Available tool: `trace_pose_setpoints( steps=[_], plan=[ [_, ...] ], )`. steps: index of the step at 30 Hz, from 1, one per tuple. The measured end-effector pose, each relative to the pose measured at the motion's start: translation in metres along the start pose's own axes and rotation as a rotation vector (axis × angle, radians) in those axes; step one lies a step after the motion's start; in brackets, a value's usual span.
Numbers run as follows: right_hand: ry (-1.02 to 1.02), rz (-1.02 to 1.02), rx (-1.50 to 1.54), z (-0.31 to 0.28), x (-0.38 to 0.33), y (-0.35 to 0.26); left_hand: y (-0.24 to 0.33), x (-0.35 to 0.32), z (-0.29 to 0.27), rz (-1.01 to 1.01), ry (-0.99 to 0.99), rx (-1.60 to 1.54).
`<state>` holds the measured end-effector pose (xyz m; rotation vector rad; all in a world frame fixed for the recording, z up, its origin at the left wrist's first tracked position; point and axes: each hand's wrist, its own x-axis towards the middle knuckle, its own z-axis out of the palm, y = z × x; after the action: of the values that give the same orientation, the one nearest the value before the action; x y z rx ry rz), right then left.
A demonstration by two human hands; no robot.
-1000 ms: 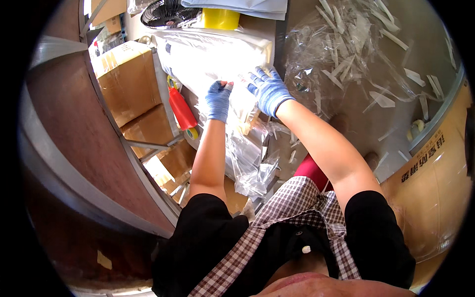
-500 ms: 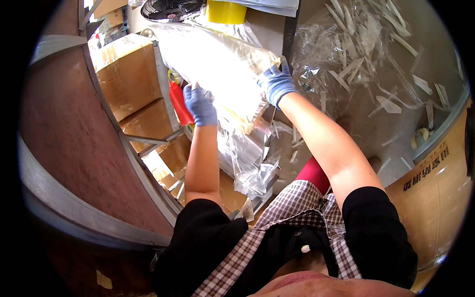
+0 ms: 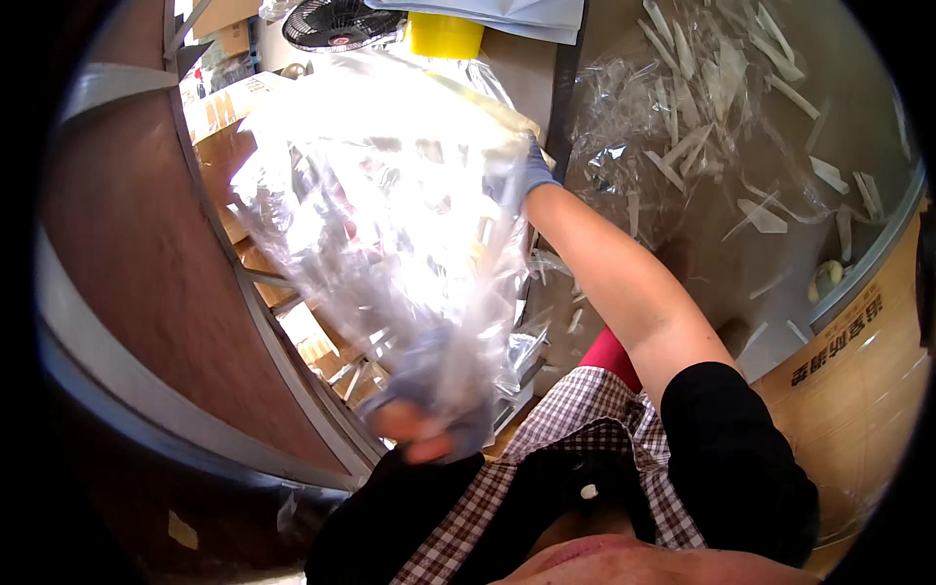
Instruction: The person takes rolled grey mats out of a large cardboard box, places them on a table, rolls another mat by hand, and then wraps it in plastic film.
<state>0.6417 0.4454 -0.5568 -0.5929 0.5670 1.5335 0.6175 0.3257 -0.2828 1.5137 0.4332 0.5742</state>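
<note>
Clear plastic film (image 3: pixel 390 210) is stretched over the work surface, glaring white in the light. My left hand (image 3: pixel 429 409), in a blue-grey glove with bare fingertips, is close to my body, blurred by motion. Its fingers are closed on the film, which runs taut up from it. My right hand (image 3: pixel 531 174), gloved likewise, lies at the right edge of the bright layers, by their pale yellowish corner. Film covers its fingers, so their grip is hidden.
A yellow container (image 3: pixel 446 35), a black fan (image 3: pixel 341 23) and white sheets (image 3: pixel 517 18) stand or lie at the back. Film scraps (image 3: pixel 717 88) litter the floor at right. Cardboard (image 3: pixel 848 380) stands lower right; a brown metal-edged panel (image 3: pixel 185 263) rises at left.
My left hand has come down toward my body, drawing the film with it. The film now covers the red object at left. My right hand has shifted slightly left.
</note>
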Motion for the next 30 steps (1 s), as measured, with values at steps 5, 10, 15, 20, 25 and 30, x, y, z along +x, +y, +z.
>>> trace_pose_setpoints(
  steps=[5, 10, 15, 20, 25, 30],
  plan=[
    [-0.077, -0.242, -0.446, -0.024, -0.063, 0.0, -0.027, -0.009, 0.109, -0.467, -1.06, -0.716],
    [-0.026, -0.35, -0.834, -0.109, -0.229, -0.015, -0.01, -0.043, 0.184, -0.718, -1.131, -1.167],
    [0.282, -0.47, -1.196, -0.16, -0.451, -0.076, 0.087, -0.05, 0.25, -0.67, -1.147, -1.171],
    [0.569, -0.676, -1.471, -0.112, -0.633, -0.122, 0.206, -0.026, 0.247, -0.414, -0.704, -0.236],
    [0.482, -0.895, -1.696, 0.006, -0.726, -0.124, 0.381, -0.002, 0.135, -0.242, -0.032, -0.023],
    [-0.15, -1.185, -1.815, 0.177, -0.757, -0.115, 0.501, -0.04, -0.075, 0.082, 0.562, 0.096]
  ],
)
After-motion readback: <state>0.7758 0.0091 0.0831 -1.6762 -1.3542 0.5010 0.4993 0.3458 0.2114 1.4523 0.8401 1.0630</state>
